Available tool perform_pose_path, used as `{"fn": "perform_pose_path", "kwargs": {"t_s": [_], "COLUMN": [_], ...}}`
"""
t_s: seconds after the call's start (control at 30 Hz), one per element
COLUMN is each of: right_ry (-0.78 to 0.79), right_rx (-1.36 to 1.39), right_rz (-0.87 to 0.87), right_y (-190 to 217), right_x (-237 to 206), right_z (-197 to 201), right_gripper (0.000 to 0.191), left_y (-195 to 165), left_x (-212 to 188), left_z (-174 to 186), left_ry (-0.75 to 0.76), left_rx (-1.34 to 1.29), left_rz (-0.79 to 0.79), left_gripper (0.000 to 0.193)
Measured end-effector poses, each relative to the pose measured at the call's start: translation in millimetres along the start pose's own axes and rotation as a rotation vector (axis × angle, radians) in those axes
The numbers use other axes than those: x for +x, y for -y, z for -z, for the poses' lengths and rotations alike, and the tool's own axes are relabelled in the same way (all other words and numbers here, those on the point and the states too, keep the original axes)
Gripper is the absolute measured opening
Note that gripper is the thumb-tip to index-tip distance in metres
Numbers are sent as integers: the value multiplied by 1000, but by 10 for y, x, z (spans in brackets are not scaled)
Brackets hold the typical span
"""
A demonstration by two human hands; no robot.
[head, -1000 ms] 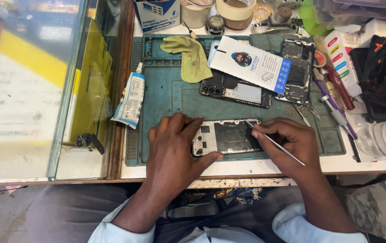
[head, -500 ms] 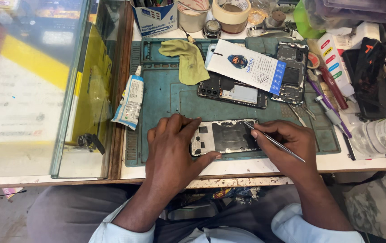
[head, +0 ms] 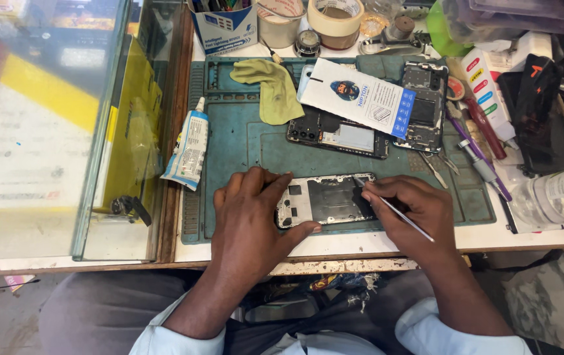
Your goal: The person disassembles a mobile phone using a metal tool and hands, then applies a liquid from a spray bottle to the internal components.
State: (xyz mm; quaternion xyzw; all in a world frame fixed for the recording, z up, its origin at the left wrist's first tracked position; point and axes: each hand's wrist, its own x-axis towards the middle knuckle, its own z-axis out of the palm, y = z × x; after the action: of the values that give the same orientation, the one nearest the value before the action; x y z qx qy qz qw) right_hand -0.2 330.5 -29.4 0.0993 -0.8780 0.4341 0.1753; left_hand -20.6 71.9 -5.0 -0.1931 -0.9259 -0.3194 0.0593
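An opened phone frame [head: 326, 199] lies on the teal work mat [head: 242, 141] near the table's front edge. My left hand [head: 252, 213] presses on the frame's left end, thumb under its lower edge, and holds it still. My right hand [head: 413, 210] grips a thin metal tool [head: 397, 212] like a pen; its tip touches the frame's upper right corner.
Farther back on the mat lie another opened phone [head: 338, 136], a white printed packet [head: 357, 97], a circuit frame [head: 424, 105] and a yellow-green cloth [head: 274, 89]. A glue tube [head: 188, 146] lies at the left. Tape rolls [head: 336, 18], pens, tools [head: 479, 158] and a plastic bottle [head: 558, 197] crowd the back and right.
The hands stay on the phone frame; my right hand and the tool tip have shifted only slightly along the frame's right end.
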Motion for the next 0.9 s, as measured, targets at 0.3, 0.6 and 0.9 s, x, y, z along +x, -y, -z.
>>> {"fn": "perform_pose_path", "kwargs": {"t_s": [0.3,0.6,0.9], "right_ry": [-152,218,233], "right_rx": [-12,137,346], "right_rz": [55,273,106], "right_y": [180,485,409], "right_x": [-61,-179,-265], "right_z": [21,-9,-56], "right_gripper": [13,23,25], "left_y": [-18,-19,90], "left_x": [-48,-183,-195], "left_z": [80,154,156], "left_ry": [-9,-119,13], "left_rx": [-16,-244,-326], "left_rz": [-15,-160,-215], "left_gripper": [79,46,6]}}
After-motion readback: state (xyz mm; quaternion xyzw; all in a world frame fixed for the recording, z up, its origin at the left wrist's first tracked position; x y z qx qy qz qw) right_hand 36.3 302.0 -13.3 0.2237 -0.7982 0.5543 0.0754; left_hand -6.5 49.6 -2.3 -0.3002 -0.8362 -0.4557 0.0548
